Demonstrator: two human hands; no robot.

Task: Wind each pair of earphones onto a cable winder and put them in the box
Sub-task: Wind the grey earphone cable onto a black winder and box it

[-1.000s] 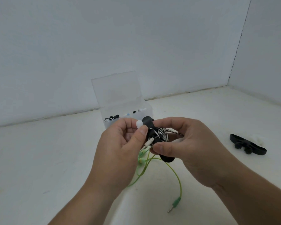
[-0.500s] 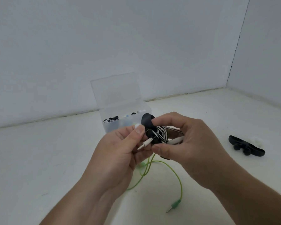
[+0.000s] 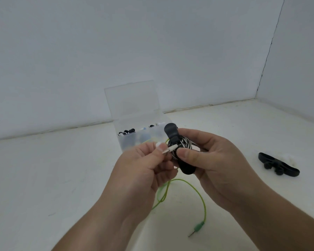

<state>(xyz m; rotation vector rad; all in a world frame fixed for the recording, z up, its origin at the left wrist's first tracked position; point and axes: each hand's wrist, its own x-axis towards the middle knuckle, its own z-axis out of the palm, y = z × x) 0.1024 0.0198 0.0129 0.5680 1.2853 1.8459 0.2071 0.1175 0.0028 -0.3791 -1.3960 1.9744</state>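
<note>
Right hand (image 3: 219, 160) grips the cable winder (image 3: 171, 130), held above the surface (image 3: 62, 178) near the box (image 3: 132, 142); left hand (image 3: 143, 169) pinches the stiff white plug (image 3: 170, 148), my judged best hold on this light, springy cord (image 3: 184, 144).

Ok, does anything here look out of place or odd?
Nothing damaged or spilled. Only the green earphones sprawl unwound on the table, and an empty black winder lies apart at the right.

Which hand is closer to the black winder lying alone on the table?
Right. The right hand is just left of that black plastic winder; the left hand lies farther left.
</note>
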